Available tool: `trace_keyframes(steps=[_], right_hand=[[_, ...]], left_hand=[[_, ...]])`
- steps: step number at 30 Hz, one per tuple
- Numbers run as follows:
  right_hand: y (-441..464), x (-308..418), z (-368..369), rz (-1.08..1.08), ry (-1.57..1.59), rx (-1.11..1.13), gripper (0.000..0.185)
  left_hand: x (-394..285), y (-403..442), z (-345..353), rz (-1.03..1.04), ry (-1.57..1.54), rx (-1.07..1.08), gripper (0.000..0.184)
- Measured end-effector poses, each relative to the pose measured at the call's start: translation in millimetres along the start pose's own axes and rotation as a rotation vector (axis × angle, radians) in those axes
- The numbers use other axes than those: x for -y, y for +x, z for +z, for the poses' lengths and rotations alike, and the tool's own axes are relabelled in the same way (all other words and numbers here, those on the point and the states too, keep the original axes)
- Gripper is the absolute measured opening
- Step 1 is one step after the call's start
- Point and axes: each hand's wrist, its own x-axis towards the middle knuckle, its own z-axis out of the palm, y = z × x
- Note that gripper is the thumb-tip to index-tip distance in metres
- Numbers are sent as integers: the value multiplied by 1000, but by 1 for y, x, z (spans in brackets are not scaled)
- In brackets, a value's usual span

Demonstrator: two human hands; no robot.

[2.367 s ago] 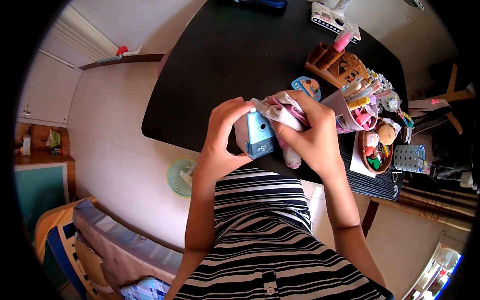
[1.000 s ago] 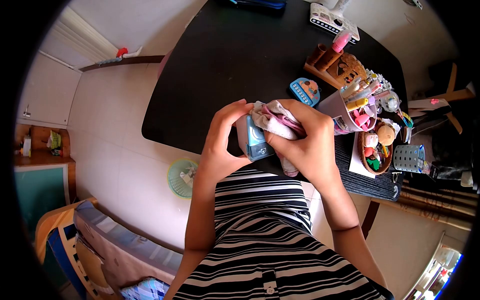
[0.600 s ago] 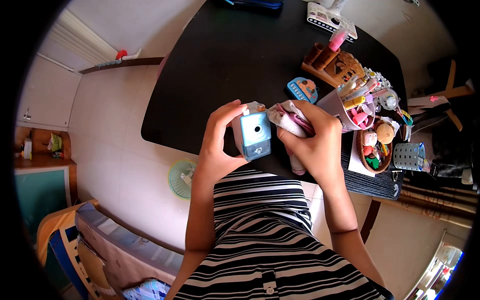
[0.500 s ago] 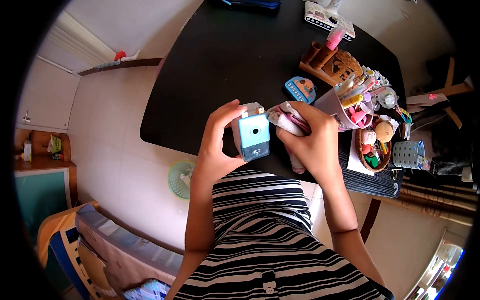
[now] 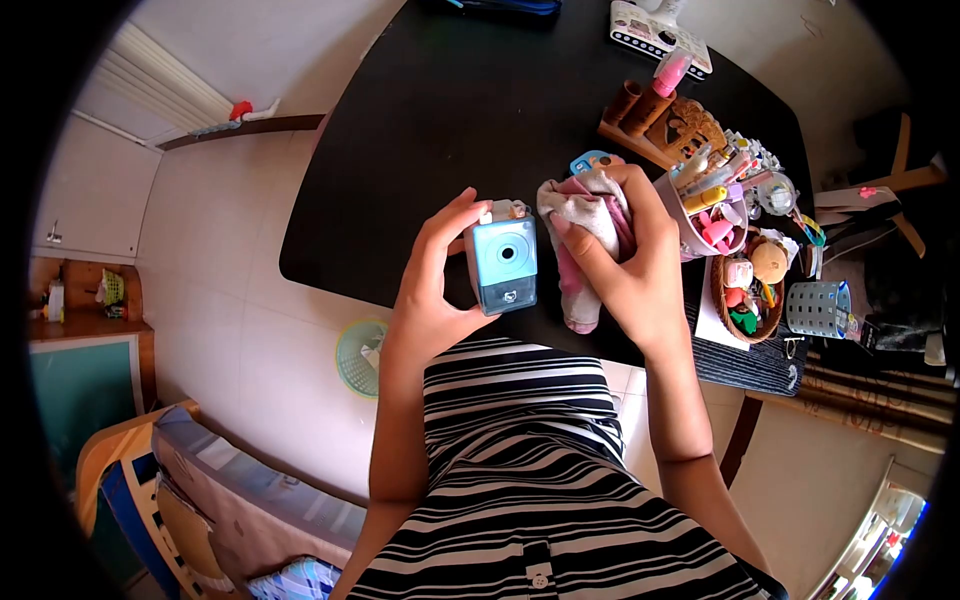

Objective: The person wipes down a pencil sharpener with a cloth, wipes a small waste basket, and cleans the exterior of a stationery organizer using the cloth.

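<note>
My left hand (image 5: 436, 272) is closed round the side of a light blue pencil sharpener (image 5: 508, 262), a small box with a round dark hole in its front and a dark blue lower part. In my right hand (image 5: 630, 262) is a bunched pink and white cloth (image 5: 578, 215), whose end hangs down below my fingers. A narrow gap separates the cloth from the sharpener. Both are held over the near edge of the black table (image 5: 420, 150). Behind the cloth, a blue toy-like item (image 5: 590, 160) is partly hidden.
To the right stand a pen holder (image 5: 672, 205) full of pens, a wicker basket (image 5: 722, 305) of small items and a blue perforated basket (image 5: 815, 312). A wooden holder (image 5: 640, 145) with a pink-capped bottle is farther back. A green-rimmed bin (image 5: 358, 362) is on the floor.
The cloth was pressed over the sharpener's front, then came away to the right. It now sits higher and more upright in my right hand, covering more of the blue item. The sharpener's face shows fully.
</note>
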Motion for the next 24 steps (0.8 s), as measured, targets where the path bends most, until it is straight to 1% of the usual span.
trace_keyframes(steps=[3,5,14,17,20,23,24], right_hand=[[4,-12,4,-123,-35,36,31],[2,-11,5,-109,-62,100,34],[-6,-19,-1,-110,-53,154,36],[-13,-22,-2,-81,-54,211,37],[-21,-23,-2,-63,-81,235,36],[-28,-21,-3,-82,-145,246,38],[-30,-24,-2,-142,-149,195,39]], left_hand=[[1,-1,0,-16,-9,8,93],[1,-1,-1,-16,-9,13,94],[1,-1,-1,-46,-9,39,98],[3,-1,-2,-107,-10,30,108],[4,-1,-2,-112,-9,32,110],[1,-1,-2,-134,-2,32,110],[0,-1,-2,-144,1,30,110]])
